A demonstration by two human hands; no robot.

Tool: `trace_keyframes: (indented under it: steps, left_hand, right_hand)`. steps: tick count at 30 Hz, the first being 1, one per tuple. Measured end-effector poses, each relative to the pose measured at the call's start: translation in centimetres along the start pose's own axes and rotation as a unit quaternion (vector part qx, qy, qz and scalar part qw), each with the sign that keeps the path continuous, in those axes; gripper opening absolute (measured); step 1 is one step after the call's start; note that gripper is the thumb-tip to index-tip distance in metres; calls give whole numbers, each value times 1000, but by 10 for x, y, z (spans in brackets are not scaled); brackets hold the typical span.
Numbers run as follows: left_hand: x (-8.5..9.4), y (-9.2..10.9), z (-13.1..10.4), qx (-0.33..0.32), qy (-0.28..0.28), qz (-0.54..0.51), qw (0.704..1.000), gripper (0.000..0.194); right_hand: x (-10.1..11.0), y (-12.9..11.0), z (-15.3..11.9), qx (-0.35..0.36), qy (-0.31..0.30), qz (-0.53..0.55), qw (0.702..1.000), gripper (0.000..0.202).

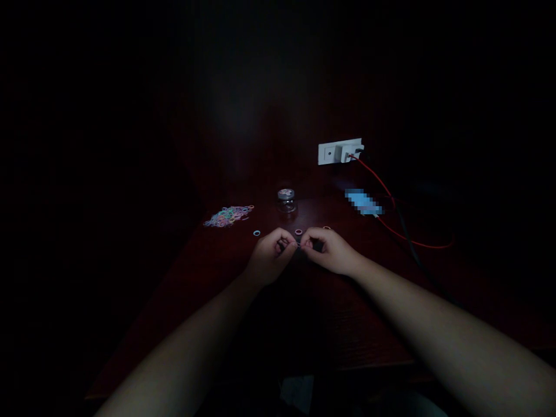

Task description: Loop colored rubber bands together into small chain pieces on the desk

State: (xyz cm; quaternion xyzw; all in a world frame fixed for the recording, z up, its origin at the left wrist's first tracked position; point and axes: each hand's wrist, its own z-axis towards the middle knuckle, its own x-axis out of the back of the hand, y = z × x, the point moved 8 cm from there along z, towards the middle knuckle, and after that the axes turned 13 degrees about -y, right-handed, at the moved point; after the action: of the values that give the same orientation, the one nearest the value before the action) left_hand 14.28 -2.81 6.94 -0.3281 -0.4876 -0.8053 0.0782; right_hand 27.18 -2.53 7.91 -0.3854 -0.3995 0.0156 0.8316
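My left hand (274, 253) and my right hand (329, 249) meet over the dark red table, thumbs and fingertips pinched. A small pale hair tie (298, 245) spans the short gap between the fingertips, gripped from both sides; its exact shape is too small and dim to tell. Just beyond the fingers lies a pink hair tie (298, 231). A light blue one (256, 233) rests to the left of my left hand. Behind my right hand, an orange one (326, 228) is partly hidden. Farther left sits a loose pile of multicoloured hair ties (228, 216).
A clear lidded jar (286, 201) stands behind the hands. At the right, a phone (364, 202), blurred out, is joined by a red cable (428, 245) to a white charger (347, 153) in the wall socket (329, 153). A dark cord hangs across the right side. Surroundings are very dark.
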Motion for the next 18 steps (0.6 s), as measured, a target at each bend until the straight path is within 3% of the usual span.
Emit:
trace_keyframes:
  steps: [18]
  left_hand:
    - [1,-5,-1,-8,11,-31,999,12]
  right_hand:
    - [9,-4,-3,0,47,-26,999,6]
